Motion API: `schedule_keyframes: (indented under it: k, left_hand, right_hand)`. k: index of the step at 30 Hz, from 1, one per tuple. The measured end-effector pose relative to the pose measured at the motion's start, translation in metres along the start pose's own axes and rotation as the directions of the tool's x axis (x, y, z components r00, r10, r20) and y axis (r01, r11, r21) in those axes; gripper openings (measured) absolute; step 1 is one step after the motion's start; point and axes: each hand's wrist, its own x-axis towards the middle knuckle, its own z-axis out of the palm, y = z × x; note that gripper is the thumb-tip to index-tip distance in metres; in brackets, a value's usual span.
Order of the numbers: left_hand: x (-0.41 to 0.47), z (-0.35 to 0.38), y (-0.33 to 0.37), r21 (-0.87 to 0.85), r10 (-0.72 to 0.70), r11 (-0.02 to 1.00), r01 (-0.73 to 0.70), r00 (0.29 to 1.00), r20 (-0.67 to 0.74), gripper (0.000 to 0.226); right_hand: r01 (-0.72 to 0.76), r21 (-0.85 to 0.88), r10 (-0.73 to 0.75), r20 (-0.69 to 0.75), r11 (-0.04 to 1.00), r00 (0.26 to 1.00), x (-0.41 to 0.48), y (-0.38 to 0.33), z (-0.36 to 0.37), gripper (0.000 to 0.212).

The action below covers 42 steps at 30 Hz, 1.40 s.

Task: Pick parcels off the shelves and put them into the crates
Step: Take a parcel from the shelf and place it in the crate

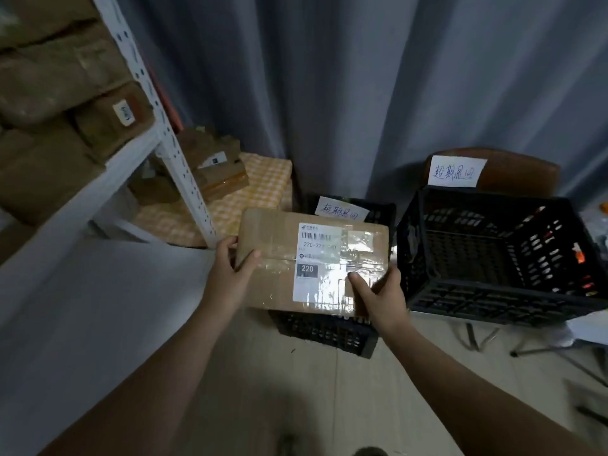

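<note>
Left hand [230, 269] and right hand [383, 292], held apart, grip one cardboard parcel [276, 235] by its opposite short edges. Each thumb lies on the top face, and the other fingers wrap the edges and pass mostly out of sight beneath. The parcel sits roughly level between the hands with its white shipping label [320, 264] facing up; "220" is legible, the smaller print is not. Directly below, a black floor crate [329, 335] is largely covered by the parcel, so its inside cannot be seen. Only its near wall and a far corner bearing a handwritten paper tag [340, 212] show. Just to the right stands a second black crate [493, 258], with a brown chair back [523, 172] behind it carrying another tag [455, 172]. At left, a white shelf [98, 182] holds blurred brown parcels [56, 83], cut off by the frame edge.
</note>
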Motion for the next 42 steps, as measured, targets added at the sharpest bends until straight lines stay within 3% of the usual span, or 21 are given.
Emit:
schedule_keyframes:
  k: [6, 10, 12, 16, 18, 21, 24, 26, 28, 31, 34, 42]
  left_hand:
    - [0.081, 0.052, -0.018, -0.087, -0.119, 0.988, 0.127, 0.989, 0.092, 0.053]
    - [0.130, 0.098, -0.028, -0.164, -0.202, 0.967, 0.194, 0.979, -0.032, 0.064]
    - [0.153, 0.127, -0.032, -0.224, -0.255, 0.947, 0.230, 0.963, -0.092, 0.068]
    - [0.187, 0.187, -0.048, -0.112, -0.307, 0.950, 0.292, 0.939, -0.153, 0.080]
    - [0.198, 0.214, -0.056, -0.127, -0.314, 0.944, 0.304, 0.947, -0.071, 0.085]
    - [0.218, 0.244, -0.075, -0.237, -0.272, 0.930, 0.280, 0.960, 0.066, 0.091]
    - [0.238, 0.255, -0.100, -0.079, -0.250, 0.964, 0.254, 0.966, 0.059, 0.104]
    - [0.249, 0.254, -0.120, 0.214, -0.214, 0.958, 0.191, 0.973, 0.089, 0.098]
    - [0.254, 0.257, -0.142, 0.465, -0.182, 0.883, 0.064, 0.960, 0.213, 0.084]
    - [0.261, 0.274, -0.177, 0.495, -0.268, 0.867, 0.056, 0.891, 0.367, 0.081]
    - [0.270, 0.291, -0.212, 0.551, -0.325, 0.833, 0.054, 0.853, 0.408, 0.082]
    - [0.304, 0.334, -0.285, 0.698, -0.395, 0.713, -0.065, 0.785, 0.477, 0.085]
  right_hand:
    - [-0.069, -0.036, 0.068, -0.017, 0.997, 0.998, 0.089, -0.003, -0.006, 0.065]
    - [-0.056, -0.171, 0.032, -0.138, 0.984, 0.990, 0.169, -0.011, -0.006, 0.082]
    - [-0.136, -0.072, 0.123, -0.159, 0.988, 0.980, 0.201, -0.009, 0.004, 0.100]
    - [-0.317, 0.215, 0.278, 0.193, 0.924, 0.941, 0.242, 0.014, 0.046, 0.126]
    - [-0.314, 0.297, 0.259, 0.210, 0.902, 0.943, 0.263, 0.031, 0.064, 0.116]
    - [-0.259, 0.358, 0.229, 0.124, 0.897, 0.965, 0.297, 0.066, 0.074, 0.097]
    - [-0.255, 0.282, 0.235, 0.102, 0.925, 0.967, 0.319, 0.103, 0.069, 0.092]
    - [-0.303, 0.187, 0.284, 0.119, 0.935, 0.951, 0.326, 0.131, 0.066, 0.095]
    - [-0.352, 0.073, 0.337, 0.164, 0.933, 0.927, 0.331, 0.157, 0.068, 0.094]
    - [-0.380, -0.092, 0.391, 0.200, 0.920, 0.898, 0.340, 0.193, 0.080, 0.088]
    - [-0.418, -0.163, 0.444, 0.184, 0.894, 0.877, 0.354, 0.228, 0.095, 0.084]
    - [-0.524, -0.106, 0.534, 0.123, 0.845, 0.837, 0.387, 0.307, 0.132, 0.086]
